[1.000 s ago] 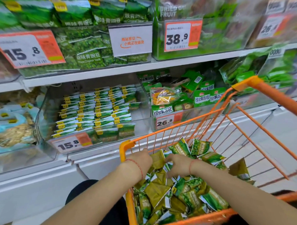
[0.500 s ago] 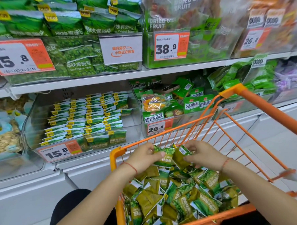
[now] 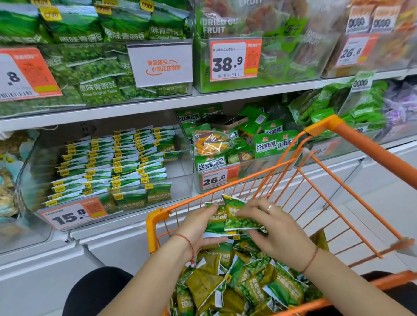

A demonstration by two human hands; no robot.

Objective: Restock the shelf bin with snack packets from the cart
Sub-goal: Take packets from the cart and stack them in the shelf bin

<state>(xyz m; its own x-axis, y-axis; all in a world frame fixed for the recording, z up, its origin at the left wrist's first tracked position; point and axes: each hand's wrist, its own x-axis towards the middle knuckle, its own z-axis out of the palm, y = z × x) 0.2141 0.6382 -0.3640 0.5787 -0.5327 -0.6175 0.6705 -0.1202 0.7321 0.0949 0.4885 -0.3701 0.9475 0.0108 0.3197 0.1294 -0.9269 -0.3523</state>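
Orange wire cart (image 3: 322,167) sits in front of the shelving; its lower end holds a loose heap of green pea packets (image 3: 244,283), lying at all angles, some face up, some showing olive backs; upper part of the cart floor bare wire. Clear shelf bin (image 3: 26,165) on the lower shelf, left of the cart; inside, the same green packets stand in neat overlapping rows (image 3: 112,162), filling the bin's left and middle, with a bare strip along its right wall; price tag 15.8 (image 3: 73,215) on the bin's front lip. Neighbouring bin (image 3: 199,179) to the right holds mixed green snack bags, tag 26.8.

Both hands are raised just above the heap, near the cart's front rim. Left hand (image 3: 198,230): fingers curled around a small stack of packets (image 3: 215,223), thumb under the bottom edge. Right hand (image 3: 275,229): palm down, fingers pinching the top packet (image 3: 238,217) of that stack, ring on one finger. Red string at each wrist. Held packets upright, touching each other, clear of the heap below.
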